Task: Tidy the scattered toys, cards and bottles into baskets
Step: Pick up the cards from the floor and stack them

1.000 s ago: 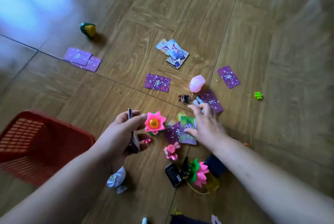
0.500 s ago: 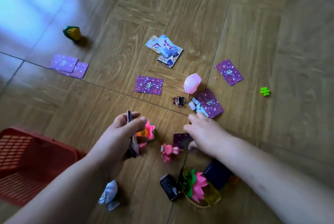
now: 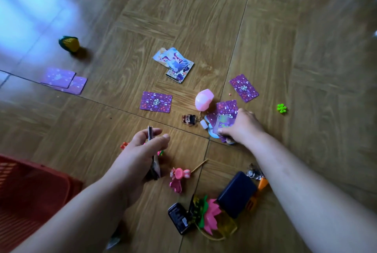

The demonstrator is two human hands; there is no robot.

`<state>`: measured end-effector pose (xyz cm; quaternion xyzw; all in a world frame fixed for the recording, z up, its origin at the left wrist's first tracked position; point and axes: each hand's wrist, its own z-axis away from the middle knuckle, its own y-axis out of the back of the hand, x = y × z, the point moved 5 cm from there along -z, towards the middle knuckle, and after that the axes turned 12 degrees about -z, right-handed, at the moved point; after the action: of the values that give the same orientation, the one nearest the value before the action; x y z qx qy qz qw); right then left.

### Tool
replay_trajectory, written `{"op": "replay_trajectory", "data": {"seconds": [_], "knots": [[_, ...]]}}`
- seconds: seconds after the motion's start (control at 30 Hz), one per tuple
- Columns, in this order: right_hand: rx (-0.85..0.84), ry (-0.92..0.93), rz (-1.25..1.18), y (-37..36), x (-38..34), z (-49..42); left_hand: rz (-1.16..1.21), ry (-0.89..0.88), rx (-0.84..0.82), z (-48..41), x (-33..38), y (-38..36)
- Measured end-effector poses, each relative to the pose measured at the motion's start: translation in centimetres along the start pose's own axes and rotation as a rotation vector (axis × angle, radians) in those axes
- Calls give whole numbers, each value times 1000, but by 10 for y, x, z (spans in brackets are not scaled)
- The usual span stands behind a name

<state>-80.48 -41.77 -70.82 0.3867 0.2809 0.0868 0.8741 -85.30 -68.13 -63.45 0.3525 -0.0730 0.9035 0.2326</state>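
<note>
My left hand (image 3: 140, 150) grips a stack of cards (image 3: 153, 156) edge-on, low in the middle. My right hand (image 3: 242, 128) pinches a few cards (image 3: 223, 123) over a purple card (image 3: 227, 106) on the floor, beside a pink egg-shaped toy (image 3: 204, 98) and a small figure keychain (image 3: 189, 119). More purple cards lie loose: one (image 3: 156, 101) at centre, one (image 3: 243, 87) to the right, two (image 3: 64, 80) at the left. A pile of picture cards (image 3: 175, 64) lies further off. The red basket (image 3: 30, 183) stands at the lower left.
A toy corn cob (image 3: 69, 43) sits far left and a green flower piece (image 3: 282, 108) far right. Near me lie a pink toy (image 3: 178, 177), a pink lotus (image 3: 210, 215), a dark blue box (image 3: 236, 193), a black phone toy (image 3: 178, 221) and an orange item (image 3: 262, 184).
My right hand lifted cards from beside the pink toy and moved forward and right to the purple card by the pink egg. My left hand kept its stack. The view shifted.
</note>
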Motion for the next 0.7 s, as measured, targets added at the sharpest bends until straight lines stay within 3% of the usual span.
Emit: {"op": "replay_trajectory", "data": {"seconds": [0.1,0.27,0.33,0.57,0.7], "knots": [[-41,47,-134,15,5,-4,4,-24,-12,-1,8,-4],[272,-13,-330,60,6,-44,-4,-32,-18,-9,16,-9],[292,-69,-350,59,1,-65,-3,-32,-17,-12,17,-9],[196,-201,40,53,-29,-80,47,-14,16,-22,21,14],[218,-79,-52,56,-53,-80,65,-20,64,-29,24,34]]}}
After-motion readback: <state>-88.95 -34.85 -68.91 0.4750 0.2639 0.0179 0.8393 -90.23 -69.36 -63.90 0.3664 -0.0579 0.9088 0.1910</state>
